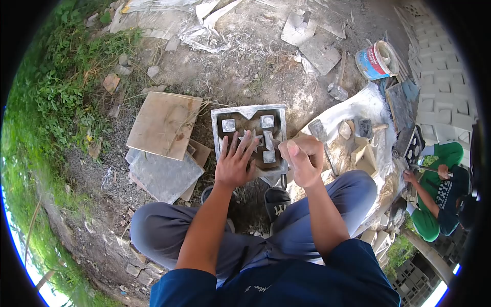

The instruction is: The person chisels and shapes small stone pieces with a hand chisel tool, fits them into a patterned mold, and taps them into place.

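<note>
Between my feet lies a grey block mould [249, 109] with raised square cores and a star-shaped core in the middle. My left hand [235, 165] rests over its left part, fingers spread, and hides some of the lower left corner. Just off the mould's right edge, my right hand [306, 159] is closed in a fist with the thumb on top. A narrow piece seems to point from the fist toward the cores; its kind is unclear. Near the mould's lower right corner is a dark metal handle or loop [284, 181].
Plywood squares [164, 125] and a grey slab [166, 175] lie to the left. On the right, a white sheet [335, 113] carries a trowel [318, 130], stones and sand. Beyond are a hammer [337, 91] and paint bucket [377, 60]. A co-worker [437, 192] squats near stacked blocks [447, 94].
</note>
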Demonstrator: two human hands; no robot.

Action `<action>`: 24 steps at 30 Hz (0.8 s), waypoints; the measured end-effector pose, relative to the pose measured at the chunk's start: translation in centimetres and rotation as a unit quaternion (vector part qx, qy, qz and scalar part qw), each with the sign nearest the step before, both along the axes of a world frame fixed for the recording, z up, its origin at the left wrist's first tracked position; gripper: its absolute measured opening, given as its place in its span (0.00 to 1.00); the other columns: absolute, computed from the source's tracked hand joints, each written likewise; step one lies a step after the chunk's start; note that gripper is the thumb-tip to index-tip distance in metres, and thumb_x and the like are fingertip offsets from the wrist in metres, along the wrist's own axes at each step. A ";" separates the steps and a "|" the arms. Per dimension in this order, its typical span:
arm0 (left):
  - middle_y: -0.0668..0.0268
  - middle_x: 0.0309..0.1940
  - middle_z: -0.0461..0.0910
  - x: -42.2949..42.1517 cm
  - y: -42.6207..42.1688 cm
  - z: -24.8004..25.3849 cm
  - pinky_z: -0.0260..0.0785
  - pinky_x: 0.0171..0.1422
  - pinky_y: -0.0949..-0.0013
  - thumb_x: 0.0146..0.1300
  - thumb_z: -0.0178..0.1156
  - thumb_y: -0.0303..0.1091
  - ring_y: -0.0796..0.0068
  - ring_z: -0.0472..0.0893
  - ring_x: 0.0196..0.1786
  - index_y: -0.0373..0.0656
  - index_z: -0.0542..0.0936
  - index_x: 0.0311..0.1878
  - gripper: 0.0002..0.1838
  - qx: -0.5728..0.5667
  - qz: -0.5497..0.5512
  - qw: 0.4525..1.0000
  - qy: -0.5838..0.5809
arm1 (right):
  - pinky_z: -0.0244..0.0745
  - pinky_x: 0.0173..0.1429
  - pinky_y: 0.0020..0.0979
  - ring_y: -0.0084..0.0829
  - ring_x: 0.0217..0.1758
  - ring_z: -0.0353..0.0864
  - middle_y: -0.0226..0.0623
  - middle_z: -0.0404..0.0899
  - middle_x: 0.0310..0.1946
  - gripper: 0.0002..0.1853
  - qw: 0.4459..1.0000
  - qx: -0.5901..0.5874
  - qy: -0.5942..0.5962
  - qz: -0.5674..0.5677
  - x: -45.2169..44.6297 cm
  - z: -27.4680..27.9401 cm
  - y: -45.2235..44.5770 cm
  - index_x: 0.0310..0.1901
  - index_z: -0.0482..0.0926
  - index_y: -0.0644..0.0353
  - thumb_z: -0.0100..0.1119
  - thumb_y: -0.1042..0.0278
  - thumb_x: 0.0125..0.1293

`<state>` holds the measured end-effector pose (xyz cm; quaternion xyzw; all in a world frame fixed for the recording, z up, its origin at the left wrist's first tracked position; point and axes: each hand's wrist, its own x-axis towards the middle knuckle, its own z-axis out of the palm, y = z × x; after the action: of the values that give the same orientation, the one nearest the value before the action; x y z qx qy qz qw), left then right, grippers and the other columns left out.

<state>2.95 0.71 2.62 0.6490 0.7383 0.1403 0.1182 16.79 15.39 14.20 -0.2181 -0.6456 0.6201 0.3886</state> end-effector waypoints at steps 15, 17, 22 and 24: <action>0.62 0.82 0.59 0.0 0.0 0.0 0.43 0.87 0.39 0.66 0.61 0.43 0.48 0.65 0.79 0.59 0.63 0.82 0.40 0.017 0.005 1.000 -0.005 | 0.49 0.22 0.33 0.21 0.15 0.55 0.32 0.59 0.11 0.26 0.994 0.085 -0.027 0.068 0.7 3.7 0.3 0.17 0.65 0.66 0.60 0.70 0.76; 0.62 0.83 0.59 0.1 0.1 -0.2 0.42 0.87 0.40 0.64 0.62 0.45 0.48 0.65 0.80 0.60 0.62 0.82 0.41 0.030 0.003 1.000 0.003 | 0.50 0.21 0.33 0.26 0.12 0.56 0.33 0.60 0.11 0.26 0.990 0.058 -0.121 0.037 0.3 2.0 0.4 0.16 0.66 0.65 0.60 0.70 0.75; 0.62 0.82 0.59 0.1 0.2 0.1 0.41 0.87 0.39 0.66 0.60 0.45 0.47 0.65 0.79 0.57 0.64 0.81 0.39 0.015 0.000 1.000 -0.002 | 0.47 0.21 0.34 0.25 0.11 0.56 0.30 0.59 0.10 0.28 0.990 0.102 -0.051 0.086 0.6 3.7 0.0 0.16 0.63 0.64 0.61 0.68 0.75; 0.62 0.83 0.59 0.0 0.0 0.0 0.41 0.87 0.39 0.66 0.60 0.45 0.47 0.66 0.79 0.58 0.63 0.81 0.40 0.013 0.002 1.000 -0.003 | 0.47 0.21 0.34 0.25 0.11 0.56 0.30 0.59 0.10 0.28 0.992 0.063 -0.080 0.070 -0.3 2.4 0.2 0.15 0.63 0.63 0.60 0.69 0.75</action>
<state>2.97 0.71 2.59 0.6483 0.7377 0.1517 0.1119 16.49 15.54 16.62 -0.1962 -0.7258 0.5850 0.3043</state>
